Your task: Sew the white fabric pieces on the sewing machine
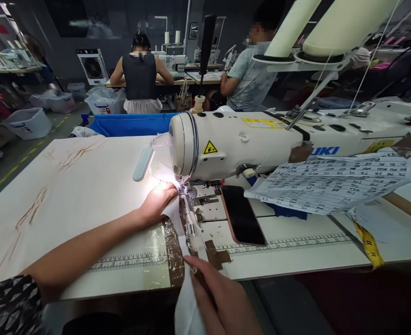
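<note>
A white sewing machine [226, 144] stands across the table, its lamp lighting the needle area. A strip of white fabric [177, 223] runs from beside the presser foot toward me and hangs over the table's front edge. My left hand [158, 200] is closed on the strip's far end, fingertips right by the needle. Lower down, my right hand [219, 298] pinches the strip near the table edge between thumb and fingers. Glare hides the exact spot where fabric meets needle.
A phone [243, 215] lies right of the needle plate. A handwritten sheet [331, 186] leans on the machine, with a yellow tape measure [368, 244] below it. Thread cones [341, 28] stand above. Two people sit at other machines beyond a blue cloth trough [131, 124].
</note>
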### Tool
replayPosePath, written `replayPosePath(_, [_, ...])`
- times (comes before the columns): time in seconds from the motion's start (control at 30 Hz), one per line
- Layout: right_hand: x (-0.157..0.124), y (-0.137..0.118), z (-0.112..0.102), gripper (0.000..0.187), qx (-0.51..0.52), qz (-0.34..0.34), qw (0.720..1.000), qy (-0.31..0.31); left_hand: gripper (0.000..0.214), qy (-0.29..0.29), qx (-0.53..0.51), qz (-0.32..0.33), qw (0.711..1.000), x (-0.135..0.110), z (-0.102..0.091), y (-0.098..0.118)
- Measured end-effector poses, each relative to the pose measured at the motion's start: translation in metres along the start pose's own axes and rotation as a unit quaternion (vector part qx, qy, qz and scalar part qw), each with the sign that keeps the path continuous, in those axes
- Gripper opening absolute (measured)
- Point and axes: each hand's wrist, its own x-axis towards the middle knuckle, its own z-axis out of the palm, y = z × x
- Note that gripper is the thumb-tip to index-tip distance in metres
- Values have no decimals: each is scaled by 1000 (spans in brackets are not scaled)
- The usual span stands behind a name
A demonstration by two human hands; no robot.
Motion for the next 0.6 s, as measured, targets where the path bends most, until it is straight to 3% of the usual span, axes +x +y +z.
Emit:
replayPosePath(0.17, [11,27,8,26,-95,111,984,102,21,-1,-113,-9,994,0,0,-3])
replayPosePath(0.4, [40,44,29,27,-227,0,955,190,21,6,-153,-8,988,1,-3,0])
replayPosePath(0.6, [49,49,41,28,-261,-8,945,198,21,25,-143,12,989,2,-3,1])
